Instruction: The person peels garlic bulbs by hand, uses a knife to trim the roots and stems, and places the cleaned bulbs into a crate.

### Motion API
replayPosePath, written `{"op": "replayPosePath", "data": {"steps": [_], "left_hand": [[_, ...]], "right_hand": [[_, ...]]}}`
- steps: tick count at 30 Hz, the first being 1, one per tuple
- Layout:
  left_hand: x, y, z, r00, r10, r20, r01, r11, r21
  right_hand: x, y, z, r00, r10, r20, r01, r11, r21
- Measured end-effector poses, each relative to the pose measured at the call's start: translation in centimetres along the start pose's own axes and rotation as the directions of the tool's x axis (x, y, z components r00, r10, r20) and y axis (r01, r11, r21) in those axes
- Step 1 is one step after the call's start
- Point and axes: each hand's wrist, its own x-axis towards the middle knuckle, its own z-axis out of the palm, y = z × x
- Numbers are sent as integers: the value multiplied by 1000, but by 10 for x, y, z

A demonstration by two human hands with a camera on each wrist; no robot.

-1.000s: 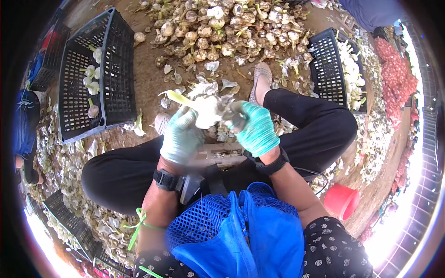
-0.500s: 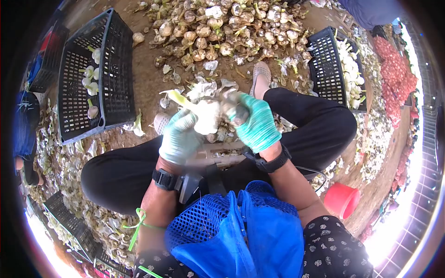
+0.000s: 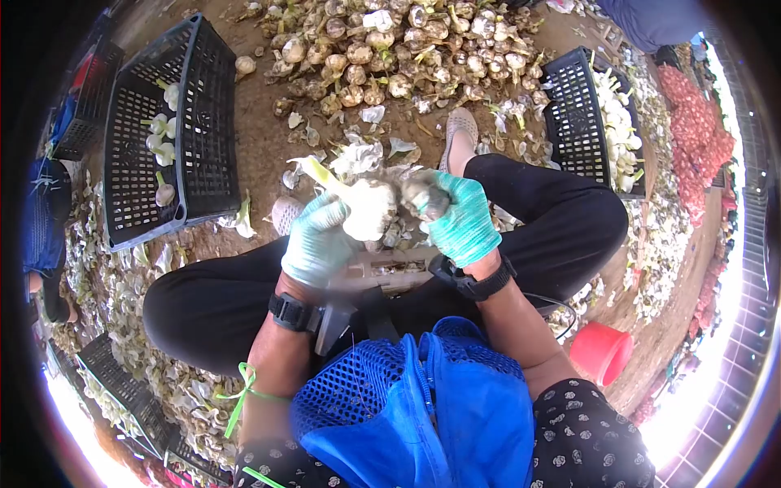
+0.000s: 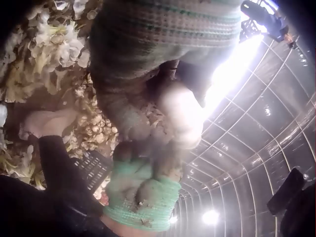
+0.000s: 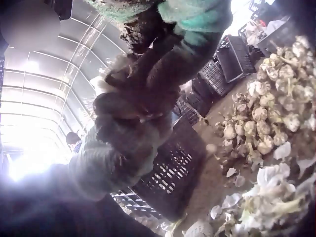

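The garlic bulb (image 3: 373, 210) is between both hands: left hand (image 3: 316, 240) grips it; right hand (image 3: 457, 218) curls beside it, hold indeterminable. Caution: excessive force may split cloves; slack left grip may drop it

Brown floor (image 3: 259, 130), arched ribbed roof (image 5: 44, 86), glare (image 5: 34, 155)

Green knit gloves (image 3: 464, 224), black wristbands (image 3: 290, 313), blue mesh-panelled garment (image 3: 484, 390), black trousers (image 3: 553, 207), flower-print sleeves (image 3: 582, 439)

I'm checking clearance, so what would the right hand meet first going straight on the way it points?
Probably the white garlic bulb in the left hand; the right hand points toward it, though whether they touch is unclear.
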Motion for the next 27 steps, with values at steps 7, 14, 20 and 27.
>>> {"op": "replayPosePath", "data": {"steps": [7,14,20,27], "left_hand": [[3,-1,-7,999,16,-40,-14,999,43],[1,1,11,989,40,-144,0,964,265],[2,0,13,972,103,-209,-2,901,434],[-4,8,16,994,102,-24,-60,740,670]], "right_hand": [[0,-3,2,999,-44,21,48,967,-251],[4,18,-1,995,-73,-61,56,968,-244],[9,7,6,952,-294,83,305,902,-307],[10,8,9,914,-377,150,406,842,-355]]}}
